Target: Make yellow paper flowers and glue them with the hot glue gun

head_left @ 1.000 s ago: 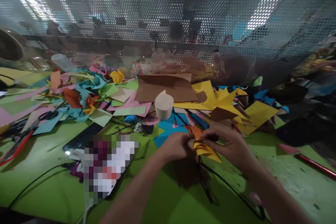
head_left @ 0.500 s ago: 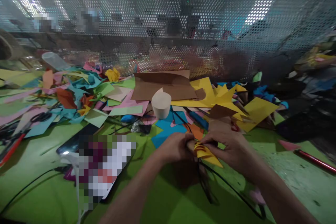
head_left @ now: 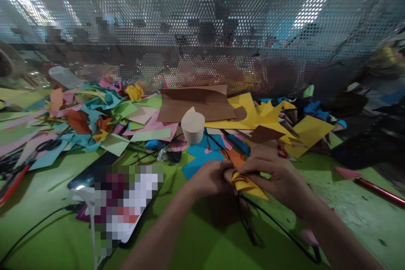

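Both hands meet over the green table [head_left: 196, 244], low in the middle of the view. My left hand [head_left: 210, 177] is closed, pinching one end of a folded yellow paper piece [head_left: 248, 186]. My right hand [head_left: 274, 173] is closed on the same yellow paper piece from above, fingers pressed on its folds. The paper's pointed tip sticks out below the right hand. A thin black cable [head_left: 272, 225] runs across the table under the hands.
Behind the hands stand a beige paper roll [head_left: 192, 126], brown card [head_left: 198, 103], yellow sheets [head_left: 278, 124] and a heap of coloured scraps [head_left: 95, 109]. A phone [head_left: 123, 202] lies left, scissors [head_left: 28, 154] far left, a red stick [head_left: 379, 192] right. A perforated metal screen [head_left: 202, 29] closes the back.
My hands stay together on the yellow paper, with small finger shifts along its folds. The view has tilted down slightly; nothing else has moved.
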A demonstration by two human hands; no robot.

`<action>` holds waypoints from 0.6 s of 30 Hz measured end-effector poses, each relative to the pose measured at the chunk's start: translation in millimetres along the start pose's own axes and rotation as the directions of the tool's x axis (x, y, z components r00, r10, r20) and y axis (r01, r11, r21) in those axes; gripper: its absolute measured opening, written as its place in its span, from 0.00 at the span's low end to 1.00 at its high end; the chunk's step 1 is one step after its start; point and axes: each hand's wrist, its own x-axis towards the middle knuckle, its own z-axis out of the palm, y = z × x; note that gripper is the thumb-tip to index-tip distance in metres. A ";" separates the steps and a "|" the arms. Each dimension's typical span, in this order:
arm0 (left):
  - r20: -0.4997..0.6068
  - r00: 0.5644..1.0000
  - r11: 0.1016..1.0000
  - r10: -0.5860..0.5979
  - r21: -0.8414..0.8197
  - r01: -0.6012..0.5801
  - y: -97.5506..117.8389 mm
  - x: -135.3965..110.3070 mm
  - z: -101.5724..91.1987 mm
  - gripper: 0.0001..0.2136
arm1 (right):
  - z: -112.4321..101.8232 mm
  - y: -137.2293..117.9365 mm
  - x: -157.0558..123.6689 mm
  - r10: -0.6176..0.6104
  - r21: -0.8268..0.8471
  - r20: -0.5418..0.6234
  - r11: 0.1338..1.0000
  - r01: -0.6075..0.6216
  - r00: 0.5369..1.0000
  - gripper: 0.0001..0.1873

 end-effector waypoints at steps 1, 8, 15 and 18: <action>0.000 1.000 1.000 -0.001 0.000 0.001 0.3 -0.1 -0.3 0.11 | -0.3 0.2 0.3 -0.009 -0.005 -0.001 1.000 0.009 1.000 0.07; -0.007 1.000 1.000 0.005 0.021 -0.004 5.4 -1.4 -1.6 0.10 | -0.2 -0.9 -0.2 0.065 0.082 0.047 0.994 -0.069 0.997 0.05; -0.039 0.999 0.994 0.022 0.105 -0.018 5.4 -1.0 0.1 0.11 | -0.7 -1.5 -1.9 0.121 -0.011 0.085 0.993 -0.121 0.989 0.06; -0.018 1.000 0.994 0.016 0.106 -0.014 4.6 -0.5 0.7 0.10 | -0.6 -1.7 -2.6 0.091 -0.069 0.099 0.994 -0.085 0.991 0.06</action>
